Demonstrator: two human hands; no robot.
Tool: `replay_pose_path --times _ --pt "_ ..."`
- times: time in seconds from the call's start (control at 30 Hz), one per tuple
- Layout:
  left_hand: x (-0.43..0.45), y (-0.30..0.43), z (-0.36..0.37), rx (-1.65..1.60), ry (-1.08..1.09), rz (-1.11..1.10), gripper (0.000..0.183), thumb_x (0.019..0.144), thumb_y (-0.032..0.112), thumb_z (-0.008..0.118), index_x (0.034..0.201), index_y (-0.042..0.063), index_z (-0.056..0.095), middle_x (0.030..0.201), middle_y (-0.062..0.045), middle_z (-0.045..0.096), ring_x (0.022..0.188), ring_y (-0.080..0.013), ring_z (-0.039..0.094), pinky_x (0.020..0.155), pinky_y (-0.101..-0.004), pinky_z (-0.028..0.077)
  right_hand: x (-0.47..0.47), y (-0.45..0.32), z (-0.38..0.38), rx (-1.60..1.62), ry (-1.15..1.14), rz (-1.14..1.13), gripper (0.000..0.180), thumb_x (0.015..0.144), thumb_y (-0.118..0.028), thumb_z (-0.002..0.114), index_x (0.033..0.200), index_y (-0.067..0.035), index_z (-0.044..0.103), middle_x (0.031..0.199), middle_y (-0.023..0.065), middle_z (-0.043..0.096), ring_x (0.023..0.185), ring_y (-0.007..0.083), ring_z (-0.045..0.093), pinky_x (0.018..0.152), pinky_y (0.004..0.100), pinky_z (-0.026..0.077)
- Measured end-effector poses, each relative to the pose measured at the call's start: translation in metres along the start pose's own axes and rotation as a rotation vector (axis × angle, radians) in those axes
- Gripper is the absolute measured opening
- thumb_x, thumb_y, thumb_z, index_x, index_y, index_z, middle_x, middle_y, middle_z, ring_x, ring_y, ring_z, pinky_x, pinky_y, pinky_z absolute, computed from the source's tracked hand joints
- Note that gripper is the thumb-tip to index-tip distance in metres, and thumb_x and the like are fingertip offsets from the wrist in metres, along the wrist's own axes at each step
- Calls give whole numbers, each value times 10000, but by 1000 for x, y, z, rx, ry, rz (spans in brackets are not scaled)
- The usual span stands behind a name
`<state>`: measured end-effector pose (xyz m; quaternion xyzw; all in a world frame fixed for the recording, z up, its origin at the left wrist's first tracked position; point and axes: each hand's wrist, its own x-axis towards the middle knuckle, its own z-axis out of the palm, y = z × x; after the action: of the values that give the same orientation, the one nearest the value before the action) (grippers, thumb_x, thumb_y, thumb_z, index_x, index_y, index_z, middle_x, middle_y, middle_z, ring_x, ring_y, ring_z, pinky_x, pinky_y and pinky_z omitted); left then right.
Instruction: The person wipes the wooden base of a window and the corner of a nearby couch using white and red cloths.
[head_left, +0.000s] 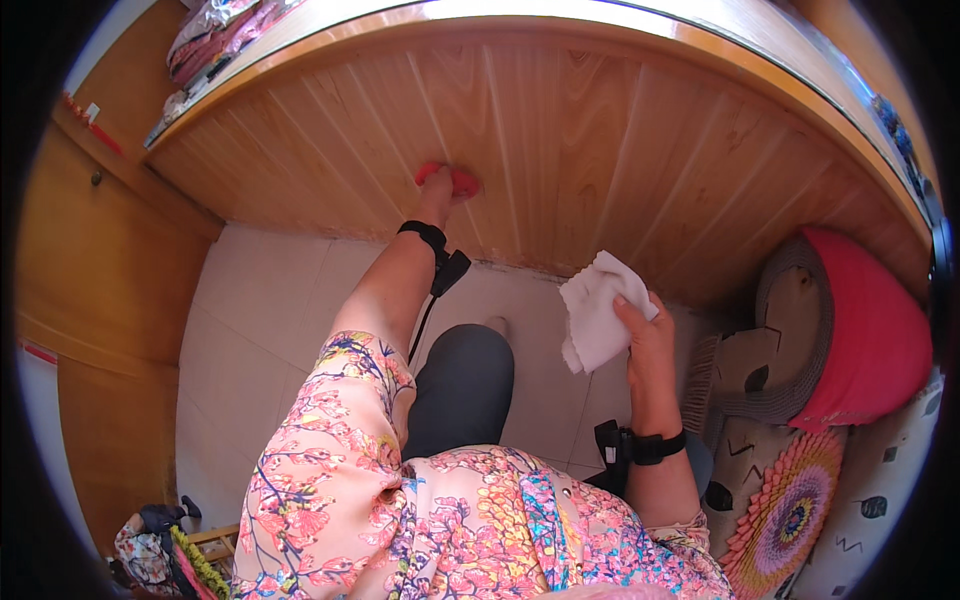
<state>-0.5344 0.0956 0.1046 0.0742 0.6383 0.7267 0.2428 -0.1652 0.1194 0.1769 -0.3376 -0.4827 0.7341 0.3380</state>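
Observation:
My left hand (442, 180) reaches out to the wood panelling (555, 150) in front of me and presses a red cloth or pad (463, 184) against it. Most of its fingers are hidden by the hand's back and the red item. On the right, my right hand (651, 322) holds a white cloth (600, 311) with a scalloped edge, folded or bunched, the thumb lying on top. That cloth hangs above the tiled floor, apart from the panelling. Each wrist wears a black strap with a small device.
A wooden cabinet (112, 240) stands at left. Fabrics (217, 37) lie on the ledge above the panelling. At right are a red and grey rounded item (862, 330), a patterned cover and a round petalled mat (787, 517). Another person (150, 540) is at lower left.

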Motion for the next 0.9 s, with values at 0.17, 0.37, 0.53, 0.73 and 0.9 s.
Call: replay_pose_path --times 0.17,0.37,0.53,0.73,0.9 --pt "13 -14 -21 -181 -84 -126 253 852 220 377 986 28 471 830 -131 556 759 -276 573 644 -439 520 -1 7 3 -1 33 44 272 746 -91 609 984 19 539 891 90 593 794 152 568 716 261 437" --pt "41 40 -62 -86 -21 -34 278 831 230 406 1054 66 437 1056 -148 476 920 -307 524 650 -496 514 1 8 4 44 32 29 274 743 -86 612 986 19 540 889 85 595 784 155 572 709 260 443" --pt "0 143 -45 -77 88 188 305 815 245 426 1065 70 439 982 -121 519 839 -291 556 623 -453 525 -1 13 1 1 3 7 250 747 -80 605 968 18 541 874 80 594 773 149 568 699 251 439" --pt "7 198 -48 -9 145 446 286 821 196 441 1077 67 433 962 -118 506 828 -271 550 559 -391 526 -8 11 2 -30 16 17 248 750 -82 598 966 24 535 880 83 587 787 149 562 699 253 431" --pt "-17 163 5 130 184 629 365 795 186 452 1083 -38 435 1055 -205 465 910 -318 535 599 -396 507 -3 18 -8 -45 23 3 257 753 -94 595 973 22 531 889 86 583 792 152 556 707 258 423"
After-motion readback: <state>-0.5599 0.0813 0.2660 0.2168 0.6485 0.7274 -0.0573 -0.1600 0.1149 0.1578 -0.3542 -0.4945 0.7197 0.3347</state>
